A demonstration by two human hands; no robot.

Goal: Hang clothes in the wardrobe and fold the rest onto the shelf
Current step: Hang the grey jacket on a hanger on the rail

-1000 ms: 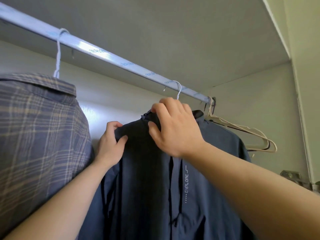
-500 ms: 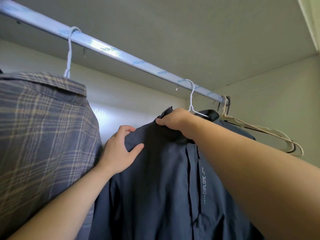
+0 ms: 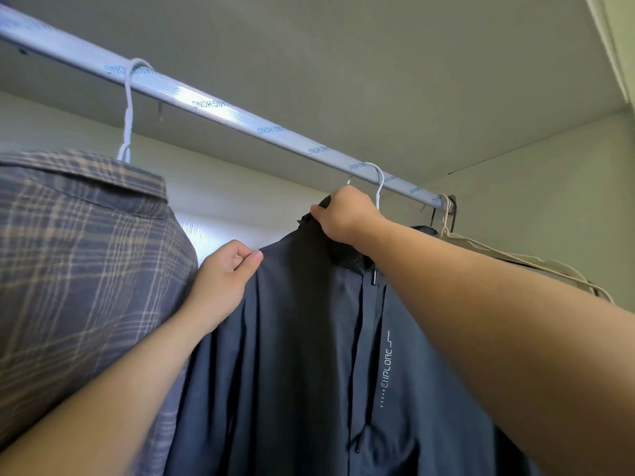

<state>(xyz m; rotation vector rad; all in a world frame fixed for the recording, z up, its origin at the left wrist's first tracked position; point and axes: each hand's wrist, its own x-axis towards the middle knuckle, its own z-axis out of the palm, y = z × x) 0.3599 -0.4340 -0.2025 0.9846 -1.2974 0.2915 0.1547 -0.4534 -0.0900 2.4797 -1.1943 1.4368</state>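
1. Dark navy thin zip jacket (image 3: 302,355) hangs from the silver metal wardrobe rail (image 3: 220,111) on a white wire hanger (image 3: 380,187), between a grey-and-tan plaid shirt (image 3: 79,262) and empty beige hangers (image 3: 515,261).
2. Right hand (image 3: 343,218): fingers curled round the jacket collar, just beside the hanger hook. Left hand (image 3: 223,283): thumb and fingers pinching the shoulder edge.
3. Handling, judged: fabric light, soft, likely slick; it could slide off the wire. Best held at collar and shoulder seams, not the drooping front.
4. Hanging looks nearly done; the shoulders probably want squaring.
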